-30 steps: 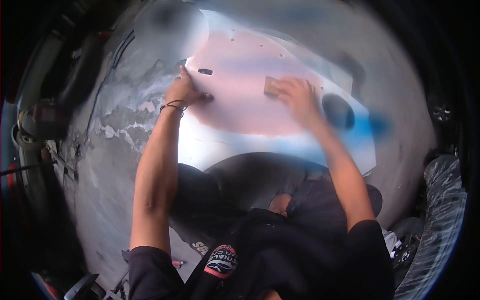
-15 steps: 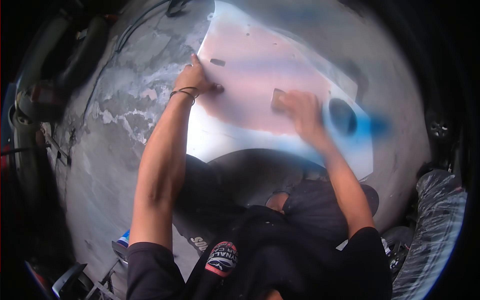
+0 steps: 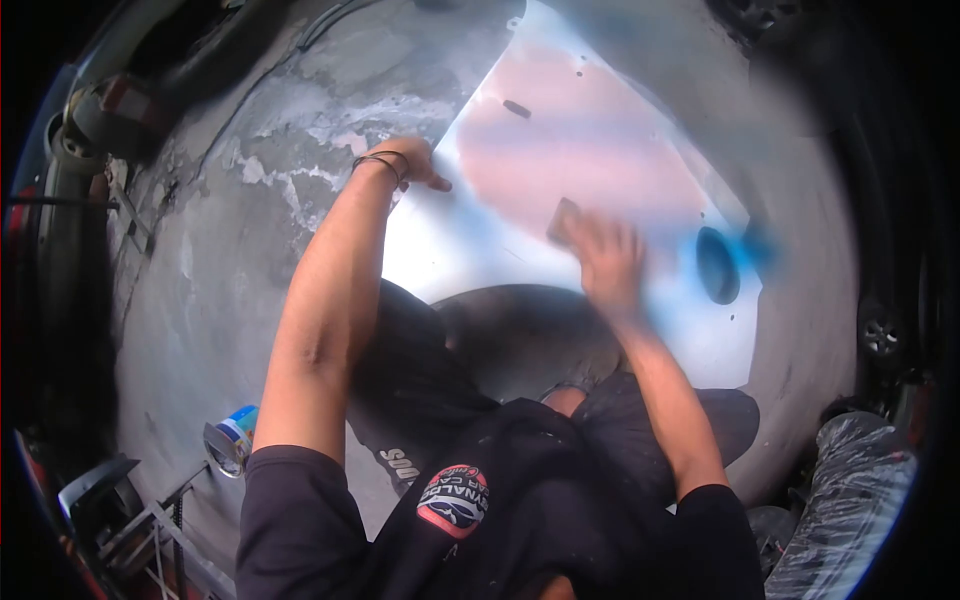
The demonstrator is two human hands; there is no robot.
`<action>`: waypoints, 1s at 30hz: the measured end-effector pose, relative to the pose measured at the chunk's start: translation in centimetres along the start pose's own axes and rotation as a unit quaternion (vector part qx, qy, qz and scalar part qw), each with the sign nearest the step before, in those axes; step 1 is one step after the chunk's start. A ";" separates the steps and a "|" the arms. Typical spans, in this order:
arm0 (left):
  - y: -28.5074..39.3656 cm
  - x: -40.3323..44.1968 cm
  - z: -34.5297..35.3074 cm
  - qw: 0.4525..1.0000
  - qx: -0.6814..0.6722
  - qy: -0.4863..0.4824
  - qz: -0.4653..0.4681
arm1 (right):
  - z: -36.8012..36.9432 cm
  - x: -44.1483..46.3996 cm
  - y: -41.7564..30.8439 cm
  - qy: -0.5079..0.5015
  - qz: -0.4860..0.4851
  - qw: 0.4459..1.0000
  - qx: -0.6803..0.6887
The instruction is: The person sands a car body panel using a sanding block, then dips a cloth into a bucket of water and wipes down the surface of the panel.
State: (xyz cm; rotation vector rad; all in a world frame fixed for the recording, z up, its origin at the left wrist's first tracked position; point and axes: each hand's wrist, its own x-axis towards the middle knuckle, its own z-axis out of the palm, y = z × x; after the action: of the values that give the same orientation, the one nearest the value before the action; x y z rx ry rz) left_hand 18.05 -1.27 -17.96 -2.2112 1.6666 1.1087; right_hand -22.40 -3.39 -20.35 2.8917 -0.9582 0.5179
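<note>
A white car body panel with a large pinkish patch lies across my front, its curved cutout toward my legs. On its left edge rests my left hand, thumb stretched over the surface, fingers partly hidden beyond the edge, nothing visible in it. My right hand presses a small brown block against the lower part of the pink patch; motion blurs its fingers. A round dark hole and a small slot show in the panel.
Stained concrete floor surrounds the panel. A can with a blue label stands at lower left, near a metal frame. Plastic-wrapped material is at lower right. Dark car parts line both sides.
The panel appears turned clockwise and shifted right in view. My left hand sits lower along its left edge. My right hand and the block have moved down toward the cutout. The can has come into fuller view.
</note>
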 end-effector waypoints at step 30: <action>-2.1 -1.2 2.5 0.996 -0.017 0.081 0.027 | 5.9 19.2 -8.8 -0.005 0.015 0.997 -0.070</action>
State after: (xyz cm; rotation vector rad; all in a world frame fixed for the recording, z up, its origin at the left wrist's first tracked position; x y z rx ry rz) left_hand 18.68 1.73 -19.62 -2.3466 1.7931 0.9998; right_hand -1.08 -8.19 -19.11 2.7624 -0.9993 0.4219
